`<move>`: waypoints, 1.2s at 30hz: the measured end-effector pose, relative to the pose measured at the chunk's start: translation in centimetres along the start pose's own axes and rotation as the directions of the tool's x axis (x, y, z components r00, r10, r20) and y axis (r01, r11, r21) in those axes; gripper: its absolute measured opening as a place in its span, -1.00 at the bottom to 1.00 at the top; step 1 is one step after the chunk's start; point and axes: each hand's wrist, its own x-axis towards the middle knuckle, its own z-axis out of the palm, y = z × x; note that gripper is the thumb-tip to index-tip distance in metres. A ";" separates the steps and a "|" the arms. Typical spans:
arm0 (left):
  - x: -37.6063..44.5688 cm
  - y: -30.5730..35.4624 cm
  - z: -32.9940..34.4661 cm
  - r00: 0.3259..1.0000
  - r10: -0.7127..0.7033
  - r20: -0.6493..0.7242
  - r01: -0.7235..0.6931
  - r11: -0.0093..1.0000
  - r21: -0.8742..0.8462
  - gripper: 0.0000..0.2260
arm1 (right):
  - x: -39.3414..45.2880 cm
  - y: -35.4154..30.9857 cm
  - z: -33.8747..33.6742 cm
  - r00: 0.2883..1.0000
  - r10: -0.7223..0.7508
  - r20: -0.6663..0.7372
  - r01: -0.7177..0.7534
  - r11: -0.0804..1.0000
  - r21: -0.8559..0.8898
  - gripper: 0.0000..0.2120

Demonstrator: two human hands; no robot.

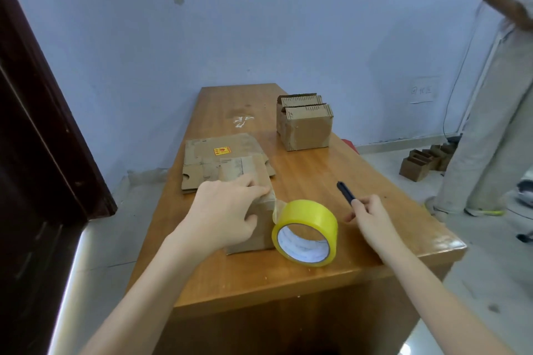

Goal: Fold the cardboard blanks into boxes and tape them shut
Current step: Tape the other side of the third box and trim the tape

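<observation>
A small folded cardboard box point(256, 235) stands near the front of the wooden table point(302, 181). My left hand point(223, 210) lies over its top, fingers pressing a strip of tape down at the right edge. The strip runs to a yellow tape roll point(305, 232) that leans against the box's right side. My right hand point(372, 217) grips a black pen-shaped cutter point(345, 192) just right of the roll, its tip pointing away from me. Flat cardboard blanks point(219, 160) lie stacked behind the box.
Two assembled boxes point(304, 121) stand at the table's far right. Another person point(496, 101) stands right of the table, with more small boxes point(424, 160) on the floor beside them. A dark door point(37, 124) is at left.
</observation>
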 end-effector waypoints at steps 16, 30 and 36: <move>-0.1 0.0 0.6 0.998 -0.004 -0.069 0.002 0.999 -0.033 -0.57 | 1.2 -0.2 1.9 0.972 -0.206 -0.112 0.031 0.586 -0.810 -0.75; 0.3 -1.1 0.8 0.991 0.034 -0.126 -0.042 0.998 -0.056 -0.65 | -0.7 -13.3 2.5 0.665 0.011 0.747 0.389 0.848 -0.360 -0.65; 0.5 -0.5 1.0 0.991 0.008 -0.135 -0.012 1.000 -0.029 -0.66 | -0.9 -10.9 1.8 0.717 -0.094 0.691 0.364 0.895 -0.256 -0.73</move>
